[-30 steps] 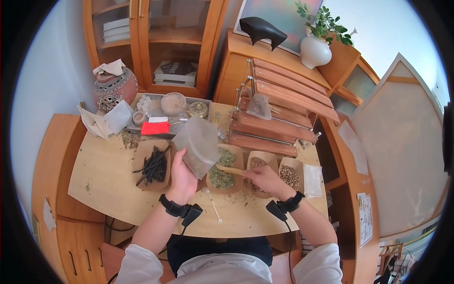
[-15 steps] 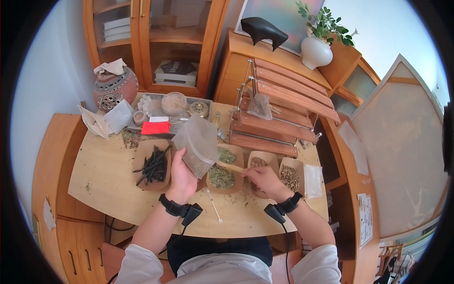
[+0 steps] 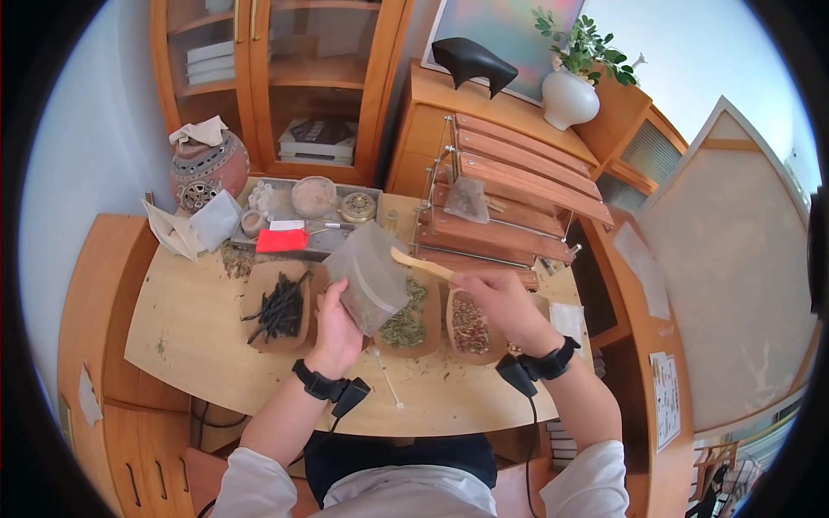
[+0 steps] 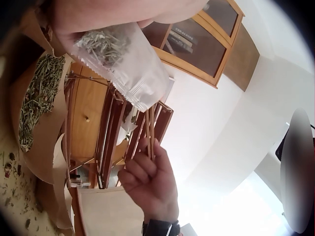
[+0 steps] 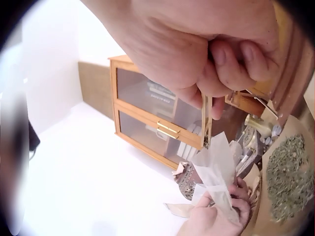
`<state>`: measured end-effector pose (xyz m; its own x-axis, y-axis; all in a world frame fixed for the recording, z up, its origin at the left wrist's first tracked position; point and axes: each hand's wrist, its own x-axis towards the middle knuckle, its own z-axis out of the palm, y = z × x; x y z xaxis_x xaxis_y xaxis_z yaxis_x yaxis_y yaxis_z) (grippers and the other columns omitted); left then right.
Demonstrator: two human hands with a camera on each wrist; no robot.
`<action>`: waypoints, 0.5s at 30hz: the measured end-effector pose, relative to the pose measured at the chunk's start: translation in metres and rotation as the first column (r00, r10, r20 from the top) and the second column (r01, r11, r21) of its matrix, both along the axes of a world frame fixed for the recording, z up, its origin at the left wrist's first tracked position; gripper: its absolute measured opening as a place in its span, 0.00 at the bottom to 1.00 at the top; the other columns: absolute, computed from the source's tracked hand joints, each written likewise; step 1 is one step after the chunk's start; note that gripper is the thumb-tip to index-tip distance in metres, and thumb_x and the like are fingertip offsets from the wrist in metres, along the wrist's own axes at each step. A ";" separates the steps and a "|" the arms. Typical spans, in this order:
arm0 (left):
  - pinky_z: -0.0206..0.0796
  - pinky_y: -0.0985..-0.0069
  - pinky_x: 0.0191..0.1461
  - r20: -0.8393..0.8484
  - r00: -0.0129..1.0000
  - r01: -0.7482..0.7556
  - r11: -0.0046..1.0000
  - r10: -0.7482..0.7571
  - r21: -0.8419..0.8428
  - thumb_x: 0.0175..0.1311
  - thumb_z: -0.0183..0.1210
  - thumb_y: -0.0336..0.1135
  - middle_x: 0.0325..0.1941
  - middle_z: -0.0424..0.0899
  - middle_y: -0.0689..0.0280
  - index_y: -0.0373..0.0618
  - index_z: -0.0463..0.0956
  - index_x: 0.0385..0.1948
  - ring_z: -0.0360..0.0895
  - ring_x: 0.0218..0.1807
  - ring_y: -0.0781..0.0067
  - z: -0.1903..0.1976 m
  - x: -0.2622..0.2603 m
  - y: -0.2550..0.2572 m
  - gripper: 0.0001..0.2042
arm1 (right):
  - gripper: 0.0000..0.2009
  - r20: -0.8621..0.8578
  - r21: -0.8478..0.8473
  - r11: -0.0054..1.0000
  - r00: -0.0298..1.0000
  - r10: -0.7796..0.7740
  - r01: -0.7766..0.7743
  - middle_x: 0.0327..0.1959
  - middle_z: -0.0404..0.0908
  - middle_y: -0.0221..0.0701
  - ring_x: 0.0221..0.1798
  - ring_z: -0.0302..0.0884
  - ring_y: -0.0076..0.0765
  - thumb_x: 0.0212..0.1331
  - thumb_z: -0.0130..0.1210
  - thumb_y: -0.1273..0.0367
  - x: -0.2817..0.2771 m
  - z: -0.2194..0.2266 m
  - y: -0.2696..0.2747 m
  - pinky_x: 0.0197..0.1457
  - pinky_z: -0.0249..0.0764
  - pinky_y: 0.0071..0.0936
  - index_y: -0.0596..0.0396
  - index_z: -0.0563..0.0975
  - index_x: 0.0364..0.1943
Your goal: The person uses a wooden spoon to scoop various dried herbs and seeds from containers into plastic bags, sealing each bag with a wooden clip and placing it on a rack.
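A translucent plastic bag (image 3: 367,276) is held by my left hand (image 3: 337,332), fingers wrapped round its lower part. Dried green herb pieces (image 4: 106,45) lie in its bottom. Between thumb and fingers my right hand (image 3: 505,304) pinches light wooden tongs (image 3: 423,264), their tips at the bag's open mouth. In the right wrist view the tongs (image 5: 205,118) point down to the bag (image 5: 216,164), with a little dark matter at their tips. Below both hands stands a brown paper tray (image 3: 425,347) of dried green herb (image 3: 404,321).
Left of it, another paper tray (image 3: 259,337) has dark dried strips (image 3: 278,309). To the right is a tray of reddish dried pieces (image 3: 469,324). A thin white-ended stick (image 3: 389,380) lies in front. Behind stand a grey tray (image 3: 324,246) with jars and a slatted wooden rack (image 3: 509,233).
My right hand has lifted the tongs from the green herb tray up to the bag's mouth. The left hand and bag have shifted slightly to the right.
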<state>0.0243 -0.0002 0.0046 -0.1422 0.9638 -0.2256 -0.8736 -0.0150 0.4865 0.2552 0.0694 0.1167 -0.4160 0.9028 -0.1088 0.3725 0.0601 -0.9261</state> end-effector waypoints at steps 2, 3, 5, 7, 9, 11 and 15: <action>0.55 0.62 0.73 -0.014 1.000 0.021 1.000 -0.021 -0.001 0.72 0.44 0.46 0.69 0.69 0.64 0.45 0.60 0.68 0.65 0.70 0.62 0.004 0.002 0.000 0.26 | 0.16 0.197 0.206 0.976 0.980 0.023 -0.065 0.23 0.81 0.32 0.26 0.74 0.27 0.67 0.56 0.60 -0.009 0.004 -0.007 0.34 0.72 0.27 0.61 0.83 0.42; 0.55 0.62 0.73 -0.015 0.999 0.030 1.000 -0.030 -0.001 0.72 0.44 0.46 0.69 0.69 0.64 0.45 0.60 0.68 0.65 0.70 0.62 0.009 0.003 -0.002 0.26 | 0.16 0.296 0.298 0.948 0.955 0.021 -0.113 0.25 0.83 0.35 0.27 0.77 0.30 0.66 0.57 0.60 -0.013 0.009 -0.011 0.35 0.74 0.28 0.60 0.83 0.43; 0.55 0.62 0.73 -0.016 0.999 0.039 0.999 -0.039 0.001 0.72 0.44 0.46 0.69 0.69 0.64 0.46 0.60 0.68 0.65 0.70 0.62 0.011 0.002 -0.002 0.26 | 0.15 0.299 0.345 0.933 0.954 -0.001 -0.107 0.29 0.84 0.31 0.30 0.75 0.21 0.67 0.57 0.62 -0.013 0.020 -0.019 0.37 0.73 0.24 0.63 0.82 0.43; 0.54 0.63 0.73 -0.012 0.999 0.037 0.999 -0.037 0.003 0.72 0.43 0.46 0.68 0.69 0.64 0.46 0.60 0.68 0.65 0.70 0.62 0.006 0.001 -0.002 0.26 | 0.14 0.250 0.357 0.932 0.968 -0.033 -0.060 0.30 0.85 0.34 0.32 0.77 0.24 0.66 0.58 0.63 -0.011 0.026 -0.024 0.38 0.74 0.24 0.63 0.82 0.43; 0.55 0.63 0.73 -0.015 1.000 0.006 1.000 -0.006 0.019 0.72 0.44 0.46 0.69 0.69 0.64 0.46 0.60 0.68 0.65 0.70 0.63 0.007 0.000 -0.004 0.26 | 0.15 0.151 0.325 0.945 0.985 -0.085 0.032 0.30 0.85 0.44 0.32 0.83 0.40 0.64 0.58 0.61 -0.004 0.028 -0.028 0.40 0.76 0.28 0.60 0.83 0.43; 0.55 0.63 0.73 0.005 0.999 -0.045 0.999 0.045 0.022 0.72 0.44 0.45 0.69 0.69 0.64 0.45 0.60 0.68 0.65 0.69 0.63 0.007 -0.003 -0.002 0.26 | 0.14 0.189 0.362 0.932 0.977 -0.096 0.021 0.29 0.84 0.43 0.30 0.82 0.41 0.64 0.58 0.62 0.007 0.014 -0.025 0.38 0.76 0.29 0.59 0.83 0.42; 0.55 0.64 0.72 0.038 0.988 -0.147 0.989 0.147 -0.003 0.72 0.45 0.44 0.68 0.70 0.63 0.44 0.61 0.67 0.66 0.69 0.63 0.012 -0.005 -0.002 0.25 | 0.11 0.512 0.400 0.881 0.859 0.014 -0.253 0.27 0.84 0.38 0.29 0.82 0.40 0.61 0.60 0.64 0.012 -0.005 -0.037 0.34 0.76 0.31 0.58 0.84 0.38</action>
<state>0.0192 -0.0018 0.0166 -0.2733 0.9330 -0.2341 -0.8797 -0.1440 0.4531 0.2673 0.0323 0.1113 -0.5368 0.8412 0.0655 0.7175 0.4959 -0.4891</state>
